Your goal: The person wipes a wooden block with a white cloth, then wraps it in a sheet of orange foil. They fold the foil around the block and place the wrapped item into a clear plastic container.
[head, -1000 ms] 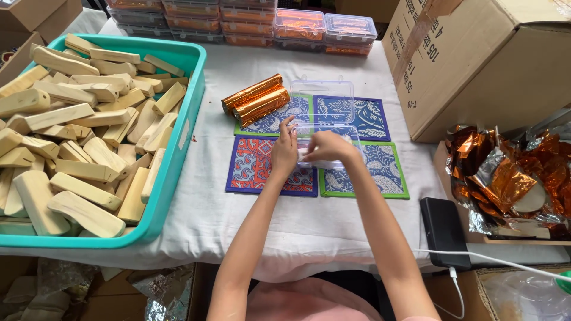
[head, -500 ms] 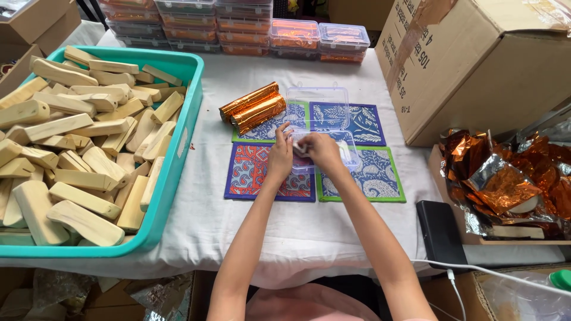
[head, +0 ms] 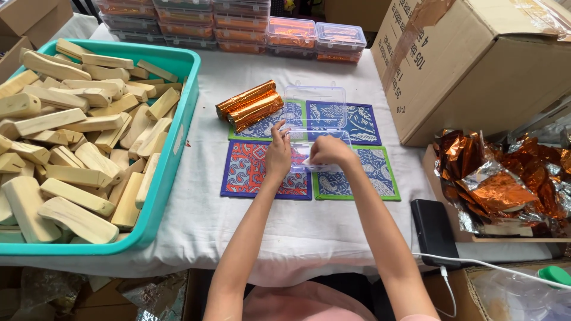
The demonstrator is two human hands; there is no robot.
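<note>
Orange foil, blue mats and pale wood on my white table.

Under my hands lies a clear plastic box (head: 315,113), see-through and colourless, on four patterned mats: the red-and-blue mat (head: 250,172) has swirls and a dark blue border, the blue leaf mat (head: 361,117) a dark blue border too, and two blue-and-white mats (head: 372,178) have green borders. The two foil rolls (head: 250,105) shine copper-orange. The tub (head: 172,154) is teal and full of pale yellowish wooden blocks (head: 77,142). The tablecloth (head: 309,232) is plain white. The crumpled foil sheets (head: 505,178) gleam orange and silver. The cardboard box (head: 476,65) is brown, the power bank (head: 433,226) black with a white cable (head: 493,267).
</note>
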